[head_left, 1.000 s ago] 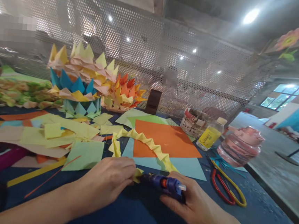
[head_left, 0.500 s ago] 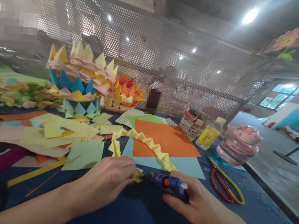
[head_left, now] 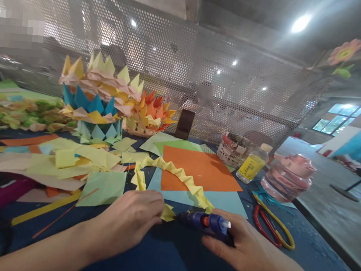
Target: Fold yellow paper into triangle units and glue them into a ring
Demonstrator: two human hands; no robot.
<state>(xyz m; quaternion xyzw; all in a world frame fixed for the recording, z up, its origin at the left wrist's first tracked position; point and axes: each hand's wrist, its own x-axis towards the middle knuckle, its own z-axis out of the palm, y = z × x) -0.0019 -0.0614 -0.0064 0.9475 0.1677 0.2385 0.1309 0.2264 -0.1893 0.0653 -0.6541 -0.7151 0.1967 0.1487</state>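
Note:
My right hand (head_left: 237, 239) is closed around a dark blue hot glue gun (head_left: 206, 222), with a clear glue stick poking out of its back end. The gun's nozzle points left, close to a yellow folded tip of paper. My left hand (head_left: 137, 216) pinches a yellow folded paper strip (head_left: 173, 167), whose zigzag points arch across the table towards my right hand. Part of the strip is hidden behind my fingers. Under the arch lie an orange paper sheet (head_left: 202, 171) and a light blue sheet (head_left: 225, 202).
Folded paper crowns (head_left: 97, 107) stand at the back left, near a pile of paper scraps (head_left: 21, 113). Scissors with red and yellow handles (head_left: 274, 224), a yellow-labelled bottle (head_left: 254, 164) and a pink jug (head_left: 288, 178) are on the right. Another glue gun, purple (head_left: 7, 194), lies at left.
My right hand and the glue gun have shifted slightly right, so the nozzle sits a little farther from my left hand. My left hand has stayed nearly still.

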